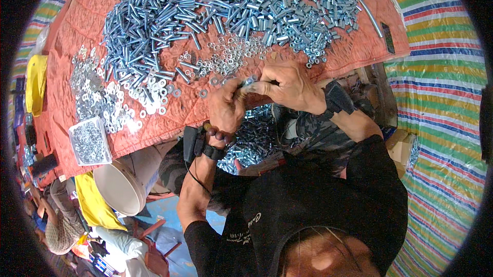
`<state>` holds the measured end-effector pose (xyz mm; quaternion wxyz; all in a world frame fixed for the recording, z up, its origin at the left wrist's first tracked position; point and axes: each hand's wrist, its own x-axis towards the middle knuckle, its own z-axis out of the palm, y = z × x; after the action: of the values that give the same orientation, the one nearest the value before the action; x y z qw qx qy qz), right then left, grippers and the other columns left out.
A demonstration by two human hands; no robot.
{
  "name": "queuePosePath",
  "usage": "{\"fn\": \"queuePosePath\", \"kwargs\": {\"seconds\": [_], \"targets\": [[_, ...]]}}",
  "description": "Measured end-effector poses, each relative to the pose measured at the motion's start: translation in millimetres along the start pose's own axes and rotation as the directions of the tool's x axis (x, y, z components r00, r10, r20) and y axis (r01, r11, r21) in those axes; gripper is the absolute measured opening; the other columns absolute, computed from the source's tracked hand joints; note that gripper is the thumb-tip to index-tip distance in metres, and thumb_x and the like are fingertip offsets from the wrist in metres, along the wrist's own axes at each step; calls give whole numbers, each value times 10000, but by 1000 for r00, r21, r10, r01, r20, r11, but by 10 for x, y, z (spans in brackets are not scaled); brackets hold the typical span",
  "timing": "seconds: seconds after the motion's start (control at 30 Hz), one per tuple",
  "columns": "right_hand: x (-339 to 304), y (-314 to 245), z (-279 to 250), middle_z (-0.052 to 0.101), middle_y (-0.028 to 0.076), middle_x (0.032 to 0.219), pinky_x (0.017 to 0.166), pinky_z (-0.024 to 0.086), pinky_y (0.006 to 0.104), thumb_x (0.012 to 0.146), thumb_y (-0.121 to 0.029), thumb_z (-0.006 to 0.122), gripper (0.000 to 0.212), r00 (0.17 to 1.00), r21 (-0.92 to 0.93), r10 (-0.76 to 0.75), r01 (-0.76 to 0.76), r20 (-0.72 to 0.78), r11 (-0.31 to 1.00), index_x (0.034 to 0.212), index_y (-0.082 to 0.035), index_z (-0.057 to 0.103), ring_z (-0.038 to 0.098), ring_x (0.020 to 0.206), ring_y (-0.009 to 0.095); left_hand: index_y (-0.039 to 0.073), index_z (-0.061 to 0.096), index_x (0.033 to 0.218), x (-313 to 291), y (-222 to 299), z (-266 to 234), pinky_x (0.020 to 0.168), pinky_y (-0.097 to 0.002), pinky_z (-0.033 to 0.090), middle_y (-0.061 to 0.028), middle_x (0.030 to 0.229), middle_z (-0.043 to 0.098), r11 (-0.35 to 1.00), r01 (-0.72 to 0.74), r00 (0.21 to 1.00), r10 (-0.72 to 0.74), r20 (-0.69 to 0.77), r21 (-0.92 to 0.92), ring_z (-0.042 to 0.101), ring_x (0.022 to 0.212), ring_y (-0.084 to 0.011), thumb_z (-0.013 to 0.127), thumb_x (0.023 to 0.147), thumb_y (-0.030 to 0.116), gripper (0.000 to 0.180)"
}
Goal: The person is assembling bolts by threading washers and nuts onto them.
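Observation:
My left hand (226,106) and my right hand (291,86) meet at the near edge of the red quilted cloth (179,115). Their fingertips pinch a small shiny metal fastener (249,81) between them; fingers cover most of it. Just beyond lie loose ring washers (228,57). A heap of long metal bolts (149,25) spreads to the far left, and short metal sleeves (303,7) lie to the far right. Small nuts (314,51) sit at the near side of the sleeves. Flat washers (110,103) are scattered left of my left hand.
A white square tub (90,142) of small metal parts stands at the cloth's left edge. Below it is a white bucket (120,188). More metal fasteners (251,136) lie below my hands, near my lap. Striped sheeting (436,102) covers the right side. Another person's sleeve (120,241) shows lower left.

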<state>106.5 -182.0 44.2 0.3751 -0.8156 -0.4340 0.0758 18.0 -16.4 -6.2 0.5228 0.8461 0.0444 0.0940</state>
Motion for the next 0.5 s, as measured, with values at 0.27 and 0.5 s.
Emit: {"fn": "queuePosePath", "kwargs": {"seconds": [0.27, 0.5], "targets": [[42, -243, 75, 563, 98, 659, 489, 397, 329, 847, -285, 673, 270, 988, 202, 115, -92, -107, 975, 876, -17, 661, 529, 532, 175, 18, 658, 896, 29, 48, -48, 502, -320, 425, -149, 616, 576, 991, 8, 995, -21, -96, -135, 548, 512, -228, 654, 828, 103, 109], [1, -233, 65, 580, 78, 642, 516, 435, 284, 809, -259, 717, 257, 992, 175, 62, -43, -108, 984, 871, -16, 661, 572, 576, 166, 9, 674, 967, 48, 30, -78, 509, -277, 412, -79, 597, 559, 968, 68, 993, -88, -73, -243, 490, 544, -102, 663, 842, 120, 168]]}}
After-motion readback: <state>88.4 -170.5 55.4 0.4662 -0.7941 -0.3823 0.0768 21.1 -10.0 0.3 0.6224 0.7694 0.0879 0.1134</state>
